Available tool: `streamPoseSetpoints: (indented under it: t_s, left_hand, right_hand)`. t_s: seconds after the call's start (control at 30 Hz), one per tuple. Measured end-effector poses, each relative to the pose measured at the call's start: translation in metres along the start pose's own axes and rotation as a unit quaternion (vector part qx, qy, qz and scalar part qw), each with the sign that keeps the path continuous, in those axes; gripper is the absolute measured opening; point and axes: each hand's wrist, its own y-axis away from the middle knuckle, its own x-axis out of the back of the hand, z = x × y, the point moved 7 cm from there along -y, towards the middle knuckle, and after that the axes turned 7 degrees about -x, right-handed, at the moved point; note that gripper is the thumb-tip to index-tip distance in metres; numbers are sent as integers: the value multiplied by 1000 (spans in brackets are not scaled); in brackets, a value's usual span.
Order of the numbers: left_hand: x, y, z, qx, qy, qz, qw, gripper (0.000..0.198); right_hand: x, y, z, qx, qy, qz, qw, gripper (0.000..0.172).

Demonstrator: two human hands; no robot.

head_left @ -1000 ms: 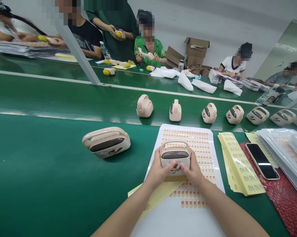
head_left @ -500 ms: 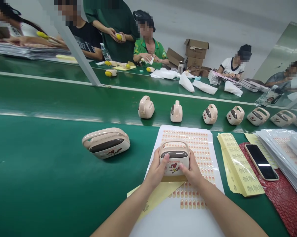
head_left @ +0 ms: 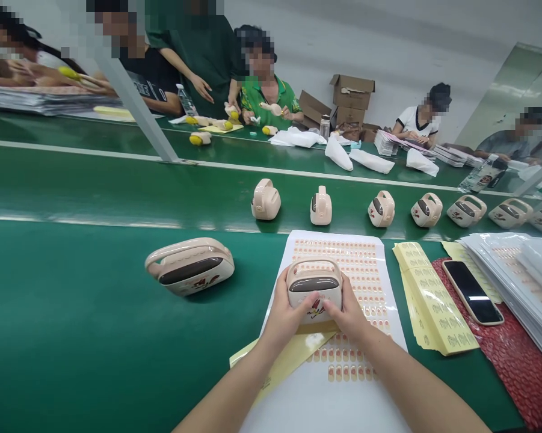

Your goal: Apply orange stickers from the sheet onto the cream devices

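On the left of the green counter (head_left: 49,288), a loose cream device (head_left: 189,266) is sitting tilted, its handle towards the left, well apart from the hands. Moving right, the left hand (head_left: 289,310) is gripping a held cream device (head_left: 314,284) from the lower left, its thumb pressing across the front face. The right hand (head_left: 348,313) is clamping the same device from the lower right, so the two grips are closed on it from opposite sides, and neither hand is clearly nearer. The device's long axis is running crosswise in front of the person, with its arched handle pointing away. It is sitting over a sticker sheet (head_left: 338,258) printed with rows of small peach shapes, though whether it is touching is hard to tell. A yellow backing sheet (head_left: 280,352) is lying beneath the wrists. Beyond, a row of matching devices (head_left: 381,208) is standing on the farther belt. Further right, yellow label strips (head_left: 433,297) are lying beside a smartphone (head_left: 472,292) on a red patterned mat (head_left: 509,355), next to a stack of clear plastic sleeves (head_left: 509,270).
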Motion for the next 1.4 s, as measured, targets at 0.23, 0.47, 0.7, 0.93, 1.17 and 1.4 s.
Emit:
streamPoseSetpoints:
  t_s: [0.23,0.47,0.7,0.93,1.17,1.4]
  left_hand:
    - [-1,-2,-1,-4,16,-16,1000,73]
    - [-2,-2,0,-13,22,-29,999,74]
    - [-2,-2,-1,15,21,-32,999,76]
    - [-1,-1,-1,23,13,-23,999,78]
    - [0,-2,-5,34,23,-20,999,79]
    - [-8,-1,-10,81,179,-56,979,74]
  right_hand:
    - [-1,0,-4,14,1,-6,1000,65]
    - [-2,0,-3,17,-15,-16,1000,65]
    - [-3,-1,-7,28,-33,-31,999,67]
    - [-5,1,-7,14,-56,-46,997,70]
    - [-4,-2,-1,16,-79,-33,996,64]
    - [0,-2,2,-24,-137,15,990,63]
